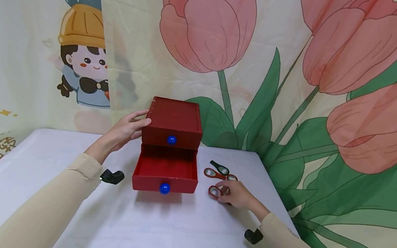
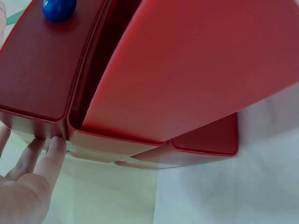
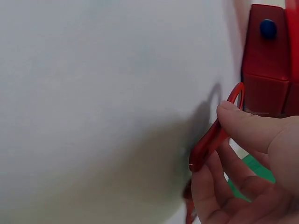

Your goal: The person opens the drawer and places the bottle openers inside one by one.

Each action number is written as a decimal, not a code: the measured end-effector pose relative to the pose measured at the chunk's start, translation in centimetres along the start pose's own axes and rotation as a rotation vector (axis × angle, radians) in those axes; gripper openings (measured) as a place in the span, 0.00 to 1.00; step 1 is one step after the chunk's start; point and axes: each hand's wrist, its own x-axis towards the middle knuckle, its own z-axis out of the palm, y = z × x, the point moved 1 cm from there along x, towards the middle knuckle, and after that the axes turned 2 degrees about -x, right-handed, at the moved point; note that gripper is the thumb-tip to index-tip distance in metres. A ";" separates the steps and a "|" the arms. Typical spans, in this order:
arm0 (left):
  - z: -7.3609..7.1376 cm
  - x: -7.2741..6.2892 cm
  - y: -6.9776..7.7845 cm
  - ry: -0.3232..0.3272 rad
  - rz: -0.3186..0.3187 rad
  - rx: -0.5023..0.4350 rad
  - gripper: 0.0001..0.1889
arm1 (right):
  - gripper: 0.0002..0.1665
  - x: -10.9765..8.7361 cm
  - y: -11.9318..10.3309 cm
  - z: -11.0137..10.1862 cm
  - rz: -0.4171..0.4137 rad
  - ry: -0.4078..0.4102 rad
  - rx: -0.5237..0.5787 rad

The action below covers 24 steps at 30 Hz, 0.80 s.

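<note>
A red drawer chest (image 1: pixel 176 116) stands near the back of the table. Its top drawer is closed, and the drawer (image 1: pixel 166 168) below is pulled out with no contents showing. My left hand (image 1: pixel 126 129) rests against the chest's left side, fingers extended; in the left wrist view the fingertips (image 2: pixel 57 144) touch that side. To the chest's right, my right hand (image 1: pixel 236 194) pinches a red piece with a loop end (image 3: pixel 210 142) between thumb and fingers, just above the tabletop. Its exact kind is unclear. Behind it lie another red looped piece (image 1: pixel 212 173) and a dark green looped piece (image 1: pixel 220 168).
A white cloth covers the table (image 1: pixel 104 226). Its right edge runs close to my right forearm. Behind stands a printed backdrop with tulips (image 1: pixel 210 26). The open drawer's blue knob (image 1: pixel 165 188) juts toward me.
</note>
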 end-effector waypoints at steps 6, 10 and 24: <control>0.1 -0.1 0.0 -0.004 0.013 0.004 0.43 | 0.26 0.1 -1.5 -2.1 -0.094 -0.004 0.042; 0.0 -0.1 0.0 0.000 0.007 -0.001 0.42 | 0.26 0.1 -3.3 -3.8 -0.142 0.001 0.022; 0.0 -0.2 -0.1 -0.001 0.010 0.007 0.43 | 0.31 1.3 -10.7 -8.0 -0.246 0.034 -0.037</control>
